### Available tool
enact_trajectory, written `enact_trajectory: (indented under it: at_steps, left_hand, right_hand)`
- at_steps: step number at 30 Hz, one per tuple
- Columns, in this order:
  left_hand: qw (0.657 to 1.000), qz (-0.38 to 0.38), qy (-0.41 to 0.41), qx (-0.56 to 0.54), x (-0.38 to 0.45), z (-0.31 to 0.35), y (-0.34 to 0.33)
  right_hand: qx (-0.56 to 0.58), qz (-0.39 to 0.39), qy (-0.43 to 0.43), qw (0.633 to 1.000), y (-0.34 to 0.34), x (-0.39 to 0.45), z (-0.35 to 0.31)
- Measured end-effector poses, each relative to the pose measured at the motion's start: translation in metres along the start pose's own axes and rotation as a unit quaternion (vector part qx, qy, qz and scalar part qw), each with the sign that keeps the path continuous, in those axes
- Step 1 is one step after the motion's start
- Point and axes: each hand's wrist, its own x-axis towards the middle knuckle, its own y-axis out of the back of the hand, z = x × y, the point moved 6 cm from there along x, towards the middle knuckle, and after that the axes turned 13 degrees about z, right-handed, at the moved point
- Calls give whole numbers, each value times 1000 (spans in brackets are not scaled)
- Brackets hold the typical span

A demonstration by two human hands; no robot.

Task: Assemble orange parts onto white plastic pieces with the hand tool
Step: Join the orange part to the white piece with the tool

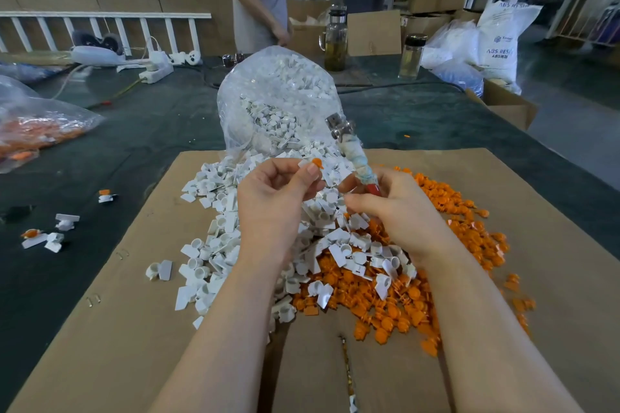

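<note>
Left hand (pixel 273 198) pinches white piece (pixel 303 163) with orange part (pixel 316 163) above cardboard sheet (pixel 134 312) | right hand (pixel 396 208) grips hand tool (pixel 352 154) | risk: unseated part pops off

A heap of white pieces (pixel 214 245) is lying beside a heap of bright orange parts (pixel 446 211) on plain brown cardboard (pixel 100 329), which is covering a dark green table (pixel 151 117). The tool (pixel 352 157) is showing a silver metal head, a whitish and pale blue wrapping and a red handle end. A clear bag (pixel 278 94) is holding more white pieces.
</note>
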Motion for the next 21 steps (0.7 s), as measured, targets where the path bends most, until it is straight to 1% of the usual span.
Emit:
enact_trajectory:
  at_steps: [5, 7, 9, 11, 15, 21]
  left_hand:
    - [1000, 8, -15, 11, 2, 2, 2]
    - [998, 19, -37, 53, 3, 2, 4]
    - [988, 24, -84, 126, 0, 2, 3]
    - [978, 16, -118, 169, -4, 3, 0]
    - [971, 11, -133, 200, -6, 2, -4]
    - [969, 16, -141, 202, -8, 1, -5]
  right_hand:
    - [-36, -49, 0, 998, 1, -2, 2]
    - [-50, -23, 30, 998, 0, -2, -2]
    - [-36, 31, 67, 997, -3, -3, -10]
    - [-13, 76, 97, 992, -5, -3, -17]
    - [-30, 132, 136, 981, -6, -4, -22]
    - [-52, 150, 127, 979, -7, -3, -18]
